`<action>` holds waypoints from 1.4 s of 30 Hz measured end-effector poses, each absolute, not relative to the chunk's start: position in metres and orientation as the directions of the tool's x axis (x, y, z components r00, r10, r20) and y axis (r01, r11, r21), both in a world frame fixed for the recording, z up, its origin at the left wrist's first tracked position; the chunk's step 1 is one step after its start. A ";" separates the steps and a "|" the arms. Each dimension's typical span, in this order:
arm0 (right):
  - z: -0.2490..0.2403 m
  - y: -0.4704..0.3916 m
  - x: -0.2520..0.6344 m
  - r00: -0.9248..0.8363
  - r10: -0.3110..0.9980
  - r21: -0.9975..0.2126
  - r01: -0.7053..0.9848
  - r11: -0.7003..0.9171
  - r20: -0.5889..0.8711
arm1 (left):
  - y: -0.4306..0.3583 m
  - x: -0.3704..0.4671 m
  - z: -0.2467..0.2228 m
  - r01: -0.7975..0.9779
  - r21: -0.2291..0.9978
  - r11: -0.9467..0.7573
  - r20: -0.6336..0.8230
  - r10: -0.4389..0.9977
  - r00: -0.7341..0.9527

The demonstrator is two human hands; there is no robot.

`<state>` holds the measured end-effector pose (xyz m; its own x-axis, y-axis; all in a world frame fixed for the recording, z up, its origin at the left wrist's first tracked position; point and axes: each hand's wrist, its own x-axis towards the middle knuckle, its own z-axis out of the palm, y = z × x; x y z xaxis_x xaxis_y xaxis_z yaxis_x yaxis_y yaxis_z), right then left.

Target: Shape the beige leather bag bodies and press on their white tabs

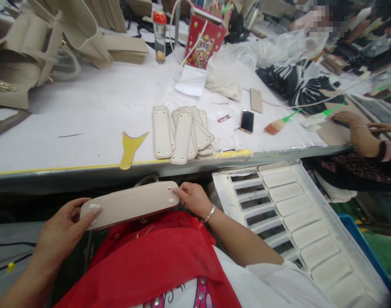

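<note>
A beige handbag [134, 202] lies across my lap, its long flat bottom facing me; most of its body is hidden. My left hand [69, 222] grips the left end, thumb pressed on the face beside a small white square. At the right end, my right hand [192, 196] has its thumb and fingers closed on the edge, next to a metal stud and another white square. A grey loop shows behind the bag. On the table edge ahead lie several beige strips [182, 139] with studs at their corners, and a yellow notched tool [131, 149].
Beige bags [25, 60] stand at the table's left. Further back are a red-lidded bottle [159, 40] and a red paper bag [203, 38]. A phone [247, 121] and glue bottle [277, 125] lie right. A white rack [298, 205] holds pads; a co-worker's hand [346, 118] rests beyond.
</note>
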<state>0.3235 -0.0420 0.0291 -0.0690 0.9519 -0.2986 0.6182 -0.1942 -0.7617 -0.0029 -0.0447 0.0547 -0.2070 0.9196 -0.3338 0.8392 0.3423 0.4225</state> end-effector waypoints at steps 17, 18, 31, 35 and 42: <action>0.033 -0.038 0.326 -0.068 0.945 -0.725 0.660 -0.197 -0.319 | -0.004 0.149 0.034 0.682 0.337 -0.649 -0.055 0.709 0.703; 0.033 -0.036 0.327 -0.078 0.944 -0.724 0.662 -0.192 -0.322 | -0.004 0.149 0.035 0.678 0.343 -0.650 -0.048 0.709 0.703; 0.033 -0.033 0.330 -0.116 0.938 -0.708 0.688 -0.163 -0.328 | 0.000 0.149 0.030 0.650 0.408 -0.641 -0.030 0.702 0.711; 0.036 -0.033 0.329 -0.103 0.938 -0.708 0.684 -0.174 -0.330 | 0.001 0.148 0.030 0.640 0.464 -0.613 -0.043 0.705 0.708; 0.035 -0.031 0.331 -0.103 0.932 -0.722 0.664 -0.196 -0.348 | 0.002 0.149 0.028 0.649 0.466 -0.602 -0.046 0.716 0.697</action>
<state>0.3310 -0.0312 0.0354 -0.1030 0.9319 -0.3476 0.6640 -0.1958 -0.7216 0.1486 0.0015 0.0284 0.6970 0.7156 -0.0465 0.6487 -0.6016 0.4661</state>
